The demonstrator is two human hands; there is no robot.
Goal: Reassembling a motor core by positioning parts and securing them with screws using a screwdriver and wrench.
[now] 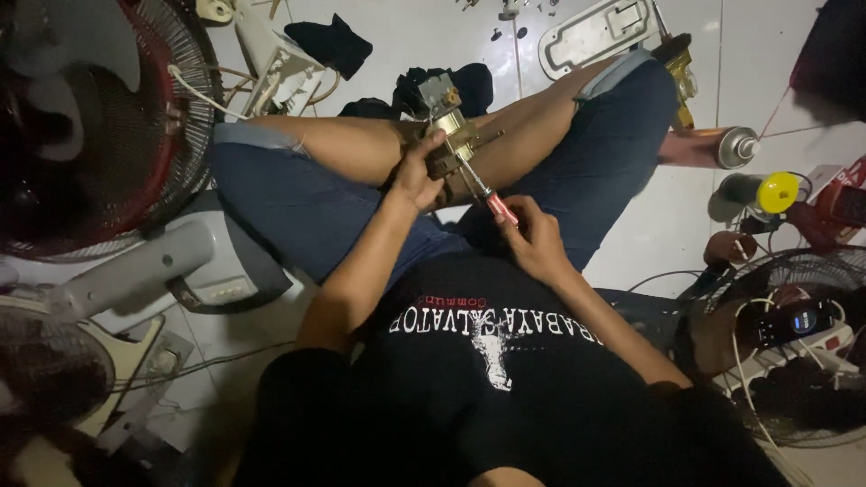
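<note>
While gripping: right hand [534,236] curled, thumb-up

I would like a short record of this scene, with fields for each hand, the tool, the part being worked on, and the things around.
left hand: grips the metal fan motor, steadying it on the crossed legs
right hand: holds the screwdriver by its red handle
screwdriver: shaft slants up-left, tip at the motor
fan motor: brass-coloured metal block with a grey top part
surroundings: red-bladed fan at left, spray can lying at right, yellow-capped can, white tiled floor
</note>
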